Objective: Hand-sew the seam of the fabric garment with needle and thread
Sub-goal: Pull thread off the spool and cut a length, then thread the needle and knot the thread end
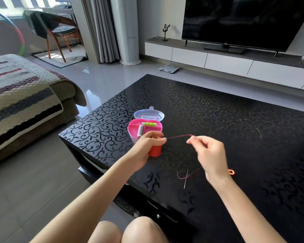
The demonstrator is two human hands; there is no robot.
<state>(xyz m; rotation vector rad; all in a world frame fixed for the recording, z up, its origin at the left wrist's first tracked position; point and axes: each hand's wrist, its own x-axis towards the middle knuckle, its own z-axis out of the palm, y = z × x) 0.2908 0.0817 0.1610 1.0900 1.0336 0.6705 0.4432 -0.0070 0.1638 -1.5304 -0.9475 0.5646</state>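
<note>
Knees (126, 232) at bottom edge, both forearms reach over black patterned counter (218, 106). Needle (186, 178) lies flat on counter near front edge, threaded, thin thread looped round it. Right hand (209, 155) pinches red thread (179, 136) between fingertips, other fingers curled. Left hand (147, 144) grips upright red spool (154, 151), thread stretched between hands. Just behind, pink sewing box (132, 128), clear lid (148, 114) open, green spool (149, 124) and white spool (140, 131) inside. TV (242, 20) far back.
</note>
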